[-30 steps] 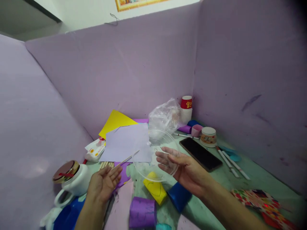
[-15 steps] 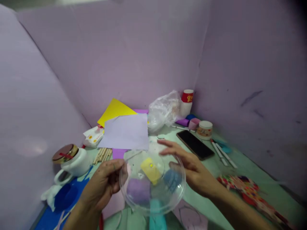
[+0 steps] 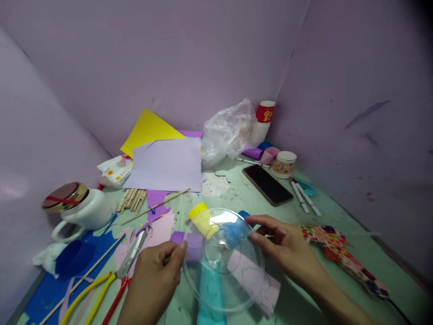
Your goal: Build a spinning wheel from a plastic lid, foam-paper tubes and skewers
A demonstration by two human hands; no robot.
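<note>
**Two hands steady a clear round lid (image 3: 223, 260) above a cluster of paper rolls**

From where I stand, the step in hand looks like positioning the lid. It spans the space between the person's hands, over or just against the rolls; I can't tell whether it touches them. The left hand (image 3: 158, 275) has its grip clamped on the near-left rim, thumb on top. The right hand (image 3: 282, 246) has thumb and forefinger at the far-right rim, a little apart; whether they pinch it, I can't tell.

Through the plastic show the yellow roll (image 3: 196, 210), blue roll (image 3: 244, 214), purple roll (image 3: 176, 235), turquoise roll (image 3: 211, 318) and pink roll (image 3: 272, 289), lying on the surface (image 3: 233, 180). I'd say the next move calls for keeping the rim level and the fingers clear of the loose rolls. The scissors (image 3: 123, 269) lie open beside the left hand.
</note>
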